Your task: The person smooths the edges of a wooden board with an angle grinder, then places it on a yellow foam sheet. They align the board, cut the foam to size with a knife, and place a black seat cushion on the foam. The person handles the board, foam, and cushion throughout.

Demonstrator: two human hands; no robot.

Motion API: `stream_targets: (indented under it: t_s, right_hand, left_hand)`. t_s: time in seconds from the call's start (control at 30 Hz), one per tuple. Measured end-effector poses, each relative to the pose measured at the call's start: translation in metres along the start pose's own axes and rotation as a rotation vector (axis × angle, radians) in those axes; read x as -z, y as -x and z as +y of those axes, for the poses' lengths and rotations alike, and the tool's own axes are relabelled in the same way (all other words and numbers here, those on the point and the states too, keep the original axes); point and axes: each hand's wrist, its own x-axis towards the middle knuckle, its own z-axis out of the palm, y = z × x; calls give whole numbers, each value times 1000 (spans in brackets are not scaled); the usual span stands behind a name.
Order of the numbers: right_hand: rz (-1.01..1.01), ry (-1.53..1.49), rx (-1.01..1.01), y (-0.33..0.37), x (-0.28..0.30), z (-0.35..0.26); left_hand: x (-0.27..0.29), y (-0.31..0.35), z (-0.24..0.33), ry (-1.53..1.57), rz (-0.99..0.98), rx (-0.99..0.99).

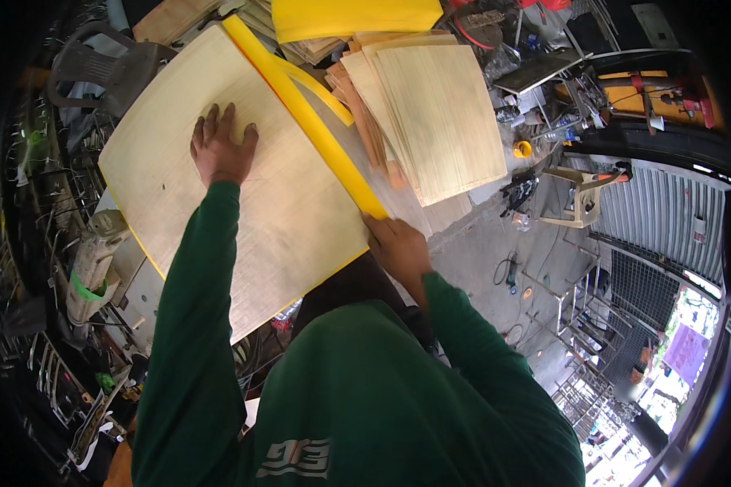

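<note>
A large pale plywood panel [276, 211] lies in front of me, with thin yellow edging on its near and left sides. My left hand [222, 150] rests on its face, palm down and fingers spread. Along the panel's right edge runs a wide yellow strip [304, 116] of flexible-looking material. My right hand [400, 247] is closed on the near end of this strip at the panel's corner; its fingertips are partly hidden. A narrower loose yellow strip [326, 96] curves away beyond the wide one.
A stack of thin plywood sheets [447, 114] lies to the right of the panel, below a yellow sheet [357, 18]. A dark plastic chair [110, 69] is at the far left. On the concrete floor to the right stand a beige stool [581, 199] and metal frames [573, 312].
</note>
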Motion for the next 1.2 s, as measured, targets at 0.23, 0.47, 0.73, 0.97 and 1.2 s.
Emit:
stream_targets:
  t_s: [0.23, 0.47, 0.73, 0.97, 1.2]
  right_hand:
    - [-28, -30, -45, 32, 19, -4]
    - [10, -30, 50, 26, 2, 13]
    - [88, -40, 51, 99, 20, 16]
    - [53, -20, 85, 87, -8, 37]
    - [75, 16, 66, 132, 11, 31]
  left_hand:
    - [-1, 1, 0, -1, 24, -18]
    - [-3, 1, -2, -24, 19, -27]
    - [-10, 0, -6, -52, 32, -49]
    - [-15, 0, -11, -35, 32, -62]
    - [-16, -1, -12, -32, 9, -61]
